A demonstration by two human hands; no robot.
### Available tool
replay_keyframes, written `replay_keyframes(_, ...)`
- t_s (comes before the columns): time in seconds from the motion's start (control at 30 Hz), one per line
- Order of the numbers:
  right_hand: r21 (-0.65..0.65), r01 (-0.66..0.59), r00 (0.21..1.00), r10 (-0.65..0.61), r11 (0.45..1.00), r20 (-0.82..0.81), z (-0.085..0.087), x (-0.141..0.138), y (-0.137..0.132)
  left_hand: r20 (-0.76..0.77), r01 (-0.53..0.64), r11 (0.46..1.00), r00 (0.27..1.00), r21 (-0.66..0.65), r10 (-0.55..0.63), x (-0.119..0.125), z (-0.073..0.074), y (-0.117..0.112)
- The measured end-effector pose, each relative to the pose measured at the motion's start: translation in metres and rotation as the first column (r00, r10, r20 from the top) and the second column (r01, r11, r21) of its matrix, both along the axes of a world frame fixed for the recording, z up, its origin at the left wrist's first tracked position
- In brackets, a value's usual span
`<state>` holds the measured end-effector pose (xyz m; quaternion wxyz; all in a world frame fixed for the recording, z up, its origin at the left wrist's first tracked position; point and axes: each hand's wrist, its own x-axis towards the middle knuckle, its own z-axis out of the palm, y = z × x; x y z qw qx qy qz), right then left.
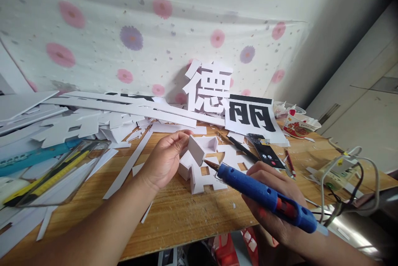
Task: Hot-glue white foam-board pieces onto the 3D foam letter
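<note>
My right hand (273, 199) is wrapped round a blue pen-shaped hot glue gun (248, 187), with a clear glue stick protruding from its rear. Its metal nozzle points left and appears to meet the lower edge of a small white foam board strip (196, 150). Thumb and fingers of my left hand (168, 156) pinch this strip at its upper left, holding it tilted. Beneath and behind it lies a white foam board character (205, 181) on the wooden table, with some side walls standing up along its edges. The strip hides part of it.
A finished white 3D character (208, 87) leans at the back beside a printed sheet (253, 116). Right are a phone (265, 150), a paper bowl (301, 125) and a cabled power strip (337, 170). Foam scraps (71, 127) and a yellow cutter (46, 179) lie left.
</note>
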<state>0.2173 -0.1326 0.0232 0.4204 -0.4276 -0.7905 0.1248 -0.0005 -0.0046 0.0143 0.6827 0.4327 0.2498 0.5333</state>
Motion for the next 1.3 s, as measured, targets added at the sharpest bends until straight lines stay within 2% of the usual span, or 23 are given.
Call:
replay_keyframes(0.87, -0.094, -0.004, 0.999, 0.008, 0.996, 0.036, -0.0017, -0.0018, -0.0011, 0.004, 0.039, 0.999, 0.999, 0.006, -0.039, -0.0026, -0.0041, 0.0022)
replay_keyframes(1.17, -0.021, -0.019, 0.999, 0.018, 1.000, -0.033, -0.0019, 0.0003, -0.0003, 0.009, 0.034, 0.999, 0.999, -0.032, -0.034, -0.0015, 0.0013, -0.0012)
replay_keyframes(1.3, 0.005, -0.004, 0.998, 0.005, 1.000, -0.055, -0.0005, -0.0002, -0.0018, -0.010, 0.066, 0.998, 0.998, -0.006, -0.067, -0.0009, 0.0010, -0.0009)
